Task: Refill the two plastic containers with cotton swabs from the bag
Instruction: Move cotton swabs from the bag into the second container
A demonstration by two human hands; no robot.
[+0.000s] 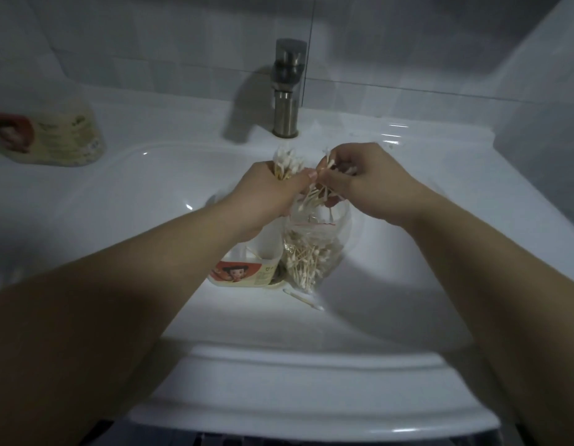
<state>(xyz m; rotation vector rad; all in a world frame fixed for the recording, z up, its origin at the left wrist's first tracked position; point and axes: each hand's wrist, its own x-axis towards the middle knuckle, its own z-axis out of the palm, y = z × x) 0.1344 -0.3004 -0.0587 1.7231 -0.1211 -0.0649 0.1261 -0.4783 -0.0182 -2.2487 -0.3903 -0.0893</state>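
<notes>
My left hand grips an upright bunch of cotton swabs over the sink basin. My right hand pinches a loose bundle of swabs right beside it, just above the clear plastic bag, which holds several more swabs. Under my left wrist stands an open plastic container with a cartoon label; its inside is partly hidden. A second labelled container stands on the counter at the far left. One swab lies loose in the basin.
The white sink basin fills the middle, with its rounded front rim near me. A metal tap rises behind the hands. Tiled wall runs along the back.
</notes>
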